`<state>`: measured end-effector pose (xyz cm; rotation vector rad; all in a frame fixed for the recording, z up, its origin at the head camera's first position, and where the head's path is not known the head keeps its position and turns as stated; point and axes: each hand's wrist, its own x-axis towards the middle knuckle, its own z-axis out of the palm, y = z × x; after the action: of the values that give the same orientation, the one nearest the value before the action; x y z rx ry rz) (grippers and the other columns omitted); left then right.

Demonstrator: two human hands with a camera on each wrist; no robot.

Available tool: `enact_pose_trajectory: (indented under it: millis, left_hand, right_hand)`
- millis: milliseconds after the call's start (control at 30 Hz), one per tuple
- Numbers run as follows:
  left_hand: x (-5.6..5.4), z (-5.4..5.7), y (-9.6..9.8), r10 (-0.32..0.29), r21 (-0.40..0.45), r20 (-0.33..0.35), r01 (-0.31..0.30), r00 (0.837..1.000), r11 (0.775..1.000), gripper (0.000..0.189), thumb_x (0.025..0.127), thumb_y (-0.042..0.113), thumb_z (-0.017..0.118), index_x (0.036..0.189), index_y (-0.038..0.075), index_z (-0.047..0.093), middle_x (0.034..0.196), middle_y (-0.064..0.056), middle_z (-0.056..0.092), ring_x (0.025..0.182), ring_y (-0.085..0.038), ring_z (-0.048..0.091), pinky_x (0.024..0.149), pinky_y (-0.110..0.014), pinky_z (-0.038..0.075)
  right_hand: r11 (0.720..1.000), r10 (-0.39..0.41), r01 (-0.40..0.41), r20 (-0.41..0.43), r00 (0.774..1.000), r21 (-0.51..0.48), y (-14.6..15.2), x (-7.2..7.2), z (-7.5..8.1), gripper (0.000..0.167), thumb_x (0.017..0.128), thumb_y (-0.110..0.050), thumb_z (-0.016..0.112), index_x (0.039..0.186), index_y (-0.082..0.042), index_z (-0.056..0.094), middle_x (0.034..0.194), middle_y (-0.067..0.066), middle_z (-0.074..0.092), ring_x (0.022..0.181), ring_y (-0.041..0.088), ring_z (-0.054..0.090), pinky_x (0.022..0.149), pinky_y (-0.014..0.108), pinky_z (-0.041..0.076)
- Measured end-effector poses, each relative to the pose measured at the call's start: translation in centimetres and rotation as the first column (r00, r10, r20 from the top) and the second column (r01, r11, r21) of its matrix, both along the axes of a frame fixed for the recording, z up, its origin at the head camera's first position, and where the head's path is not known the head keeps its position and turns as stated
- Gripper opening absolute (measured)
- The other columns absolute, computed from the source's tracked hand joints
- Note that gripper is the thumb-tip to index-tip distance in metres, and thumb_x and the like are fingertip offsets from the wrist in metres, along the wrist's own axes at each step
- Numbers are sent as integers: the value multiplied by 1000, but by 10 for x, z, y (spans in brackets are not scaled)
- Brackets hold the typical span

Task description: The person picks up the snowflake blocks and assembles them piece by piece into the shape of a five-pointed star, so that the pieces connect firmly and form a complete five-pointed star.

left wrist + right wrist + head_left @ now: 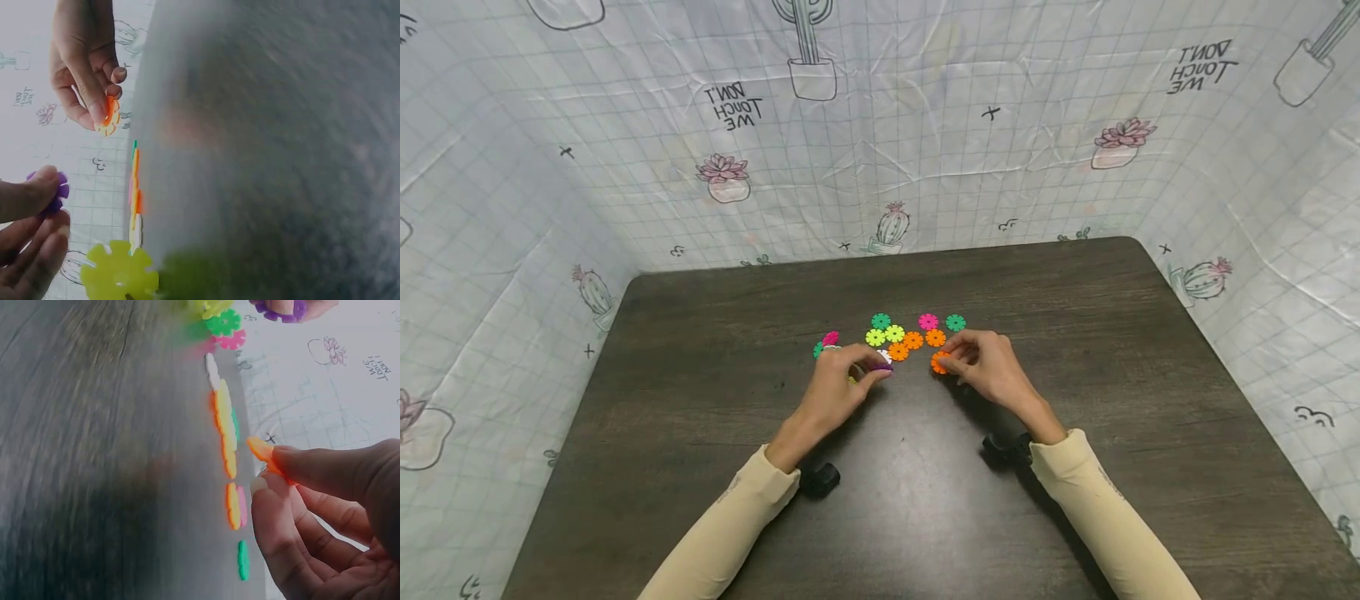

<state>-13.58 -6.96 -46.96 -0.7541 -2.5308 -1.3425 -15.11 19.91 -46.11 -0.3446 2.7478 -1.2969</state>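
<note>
My left hand [838, 383] pinches a purple notched disc [61, 190] between thumb and fingers, raised off the tabletop. Across from it, my right hand [992, 367] pinches an orange notched disc [939, 362], also raised. Several discs lie flat between and beyond the hands: orange [913, 340], yellow-green [876, 337], green [881, 321] and pink [928, 322]. A white disc [885, 357] is partly covered by the left fingers. Beside the left hand, a yellow disc [119, 272] stands upright in the left wrist view, near a green disc [224, 323] and a pink disc [232, 339].
A dark wood-grain table [910, 517] carries everything. White patterned cloth [880, 150] hangs behind it and along both sides. Black wrist straps [820, 481] sit under the cream sleeves [730, 525].
</note>
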Motion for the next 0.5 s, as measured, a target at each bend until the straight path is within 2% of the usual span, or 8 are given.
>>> enact_pose_trajectory:
  millis: [200,333,500]
  left_hand:
    - [0,2,-3,19,111,67,-26,998,993,14,90,7,81,104,5,82,97,-6,81,82,-16,77,75,-24,65]
    - [1,3,-4,24,132,105,-38,994,991,18,93,7,78,110,2,81,100,-8,80,86,-18,79,77,-26,65]
    - [3,3,-5,24,140,115,-40,993,989,20,94,7,77,113,2,80,100,-8,79,87,-18,78,78,-25,65]
  right_hand:
    - [998,17,-18,-7,1000,-53,-8,4,8,13,94,-17,80,103,-8,76,86,9,78,67,16,74,60,30,61]
    - [993,33,-30,27,999,-113,-14,6,12,11,96,-15,77,104,-7,75,88,10,79,72,20,76,66,38,65]
    - [990,38,-30,49,998,-140,-20,8,14,10,98,-14,75,105,-7,75,92,11,79,74,20,76,70,42,66]
